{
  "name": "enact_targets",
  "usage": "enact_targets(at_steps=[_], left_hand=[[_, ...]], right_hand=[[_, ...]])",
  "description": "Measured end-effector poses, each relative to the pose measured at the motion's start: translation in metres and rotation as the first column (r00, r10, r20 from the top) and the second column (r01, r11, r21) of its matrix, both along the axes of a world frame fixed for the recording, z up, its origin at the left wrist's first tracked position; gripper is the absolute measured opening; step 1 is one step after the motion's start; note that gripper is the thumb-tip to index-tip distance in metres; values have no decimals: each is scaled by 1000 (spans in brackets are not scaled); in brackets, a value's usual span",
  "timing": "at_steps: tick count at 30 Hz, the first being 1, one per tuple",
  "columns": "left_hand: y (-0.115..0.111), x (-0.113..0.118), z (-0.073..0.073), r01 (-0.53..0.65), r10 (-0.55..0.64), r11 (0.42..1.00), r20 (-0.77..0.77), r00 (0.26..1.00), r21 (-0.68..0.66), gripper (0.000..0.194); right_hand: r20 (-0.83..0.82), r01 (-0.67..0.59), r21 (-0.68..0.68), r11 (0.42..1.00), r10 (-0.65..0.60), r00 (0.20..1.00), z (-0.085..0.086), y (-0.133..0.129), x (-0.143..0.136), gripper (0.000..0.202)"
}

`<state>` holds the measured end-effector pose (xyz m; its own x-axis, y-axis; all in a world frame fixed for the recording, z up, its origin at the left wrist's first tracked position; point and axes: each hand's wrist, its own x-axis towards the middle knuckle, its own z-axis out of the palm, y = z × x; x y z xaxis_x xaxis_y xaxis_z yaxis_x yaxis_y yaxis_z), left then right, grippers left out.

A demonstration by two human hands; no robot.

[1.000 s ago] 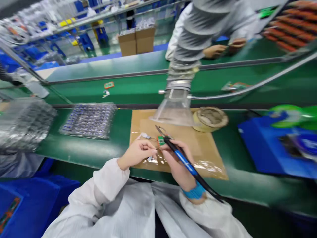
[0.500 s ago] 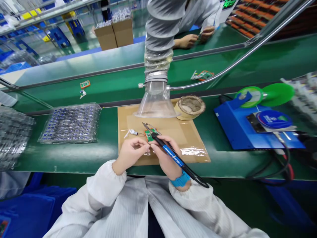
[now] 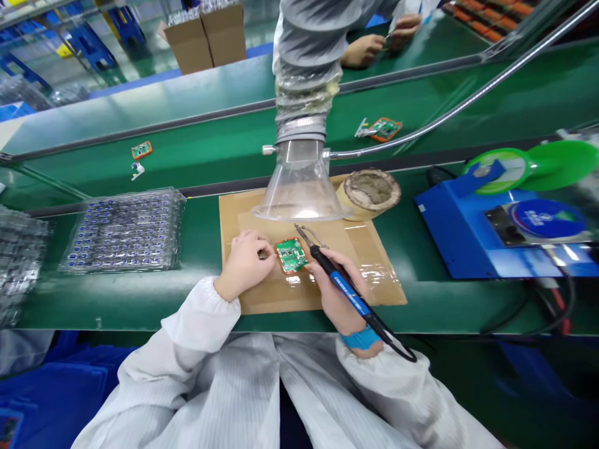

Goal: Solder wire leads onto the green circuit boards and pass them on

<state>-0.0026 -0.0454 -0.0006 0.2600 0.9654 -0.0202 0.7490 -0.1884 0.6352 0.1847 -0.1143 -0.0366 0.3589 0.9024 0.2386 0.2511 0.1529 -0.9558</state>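
Note:
A green circuit board [image 3: 292, 254] in an orange frame lies flat on the cardboard sheet [image 3: 262, 302], between my hands. My right hand [image 3: 344, 293] is closed around a blue and black soldering iron [image 3: 344, 288], its tip pointing up and left past the board. The thumb and fingertips of that hand reach the board's right edge. Just left of the board, my left hand [image 3: 246, 263] is closed with curled fingers, low over the cardboard. Whatever it pinches is hidden beneath the fingers.
A clear fume hood [image 3: 299, 193] hangs over the cardboard's far side, beside a round pot [image 3: 372, 193]. A blue solder feeder [image 3: 491, 231] stands right; stacked clear trays [image 3: 124, 231] lie left. Across the bench, another person's hands [image 3: 381, 43] work.
My hands have moved apart, left hand leftward, right hand rightward with the soldering iron, uncovering the board. The small white part with a motor left of the board is now hidden by my left hand.

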Motion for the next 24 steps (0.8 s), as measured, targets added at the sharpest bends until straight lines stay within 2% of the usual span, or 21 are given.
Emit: enact_targets(at_steps=[5,10,19,24], left_hand=[[2,-1,-8,18,-18,1000,-11,1000,-25,21],[2,0,-9,17,-18,1000,-16,1000,-21,22],[5,2,-6,-5,5,999,15,1000,-54,20],[2,4,-8,-11,11,1000,-5,1000,-19,22]], right_hand=[[172,-27,76,997,14,985,-7,-16,18,15],[186,-46,98,994,27,982,-15,-23,21,9],[201,-53,96,994,33,979,-11,-18,18,8],[191,-51,102,994,31,981,-12,-18,18,10]])
